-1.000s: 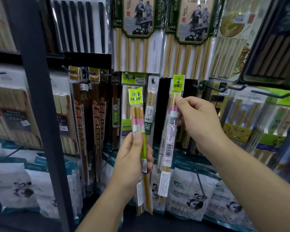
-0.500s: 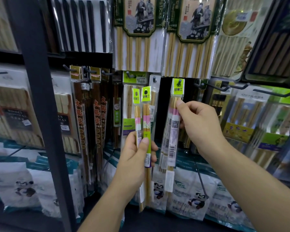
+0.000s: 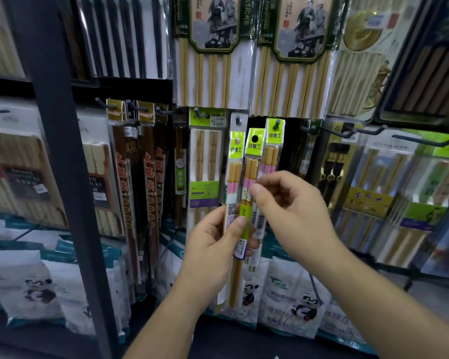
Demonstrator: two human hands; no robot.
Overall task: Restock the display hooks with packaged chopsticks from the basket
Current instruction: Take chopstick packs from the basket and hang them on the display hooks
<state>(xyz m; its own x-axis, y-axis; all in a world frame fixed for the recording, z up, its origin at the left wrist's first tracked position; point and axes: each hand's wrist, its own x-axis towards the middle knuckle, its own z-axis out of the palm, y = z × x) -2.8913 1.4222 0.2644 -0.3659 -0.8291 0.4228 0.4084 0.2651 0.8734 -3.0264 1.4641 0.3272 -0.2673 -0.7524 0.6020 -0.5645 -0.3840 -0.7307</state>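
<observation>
My left hand [image 3: 215, 244] grips two slim chopstick packs with lime-green header cards, held upright in front of the display. The left pack [image 3: 236, 164] shows its barcode side; the right pack [image 3: 253, 161] has a round hanging hole at the top. A third matching pack [image 3: 274, 141] hangs on a display hook [image 3: 277, 123] just right of them. My right hand [image 3: 293, 211] is beside the held packs with its fingers curled, and its thumb tip pinches the right pack's edge. The lower part of the hung pack is hidden behind that hand. The basket is out of view.
Other chopstick packs fill hooks all round: dark red ones [image 3: 148, 177] at left, wide bamboo sets [image 3: 210, 60] above, boxed sets [image 3: 373, 182] at right. A dark metal upright [image 3: 62, 151] stands at left. Panda-printed bags [image 3: 296, 301] hang below. Bare hooks [image 3: 347, 130] jut out at right.
My right hand let go of the pack it was hanging, which now stays on the hook, and moved down-left to the packs in my left hand. My left hand rose and fanned them.
</observation>
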